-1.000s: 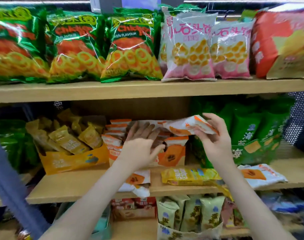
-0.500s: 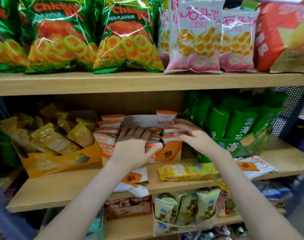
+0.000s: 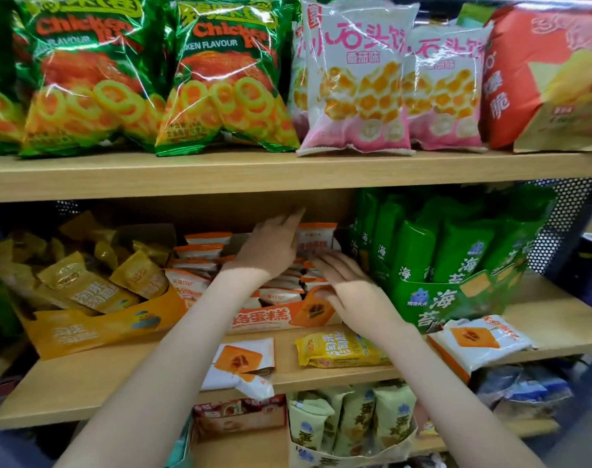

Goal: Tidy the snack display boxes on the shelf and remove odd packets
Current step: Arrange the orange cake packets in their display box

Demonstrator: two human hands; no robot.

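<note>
A person's view of a snack shelf. On the middle shelf [image 3: 85, 383] stood an orange-and-white display box [image 3: 274, 319] with rows of small white packets [image 3: 190, 282], between a yellow box [image 3: 95, 329] on the left and a green box [image 3: 456, 298] on the right. The left hand [image 3: 271, 248] reached to the far end of the box, fingers straight and gripping nothing, beside an upright packet [image 3: 316, 238]. The right hand [image 3: 348, 282] lay on the packets at the box's near right corner, fingers spread flat, holding nothing. Near the shelf edge lay a loose yellow packet [image 3: 335, 349] and two loose white packets [image 3: 240, 363] [image 3: 480, 339]. The step looked like squaring the rows: best done with flat, light pressure, the right hand steadying the box, since the soft packets would likely crush or tip if shoved
</note>
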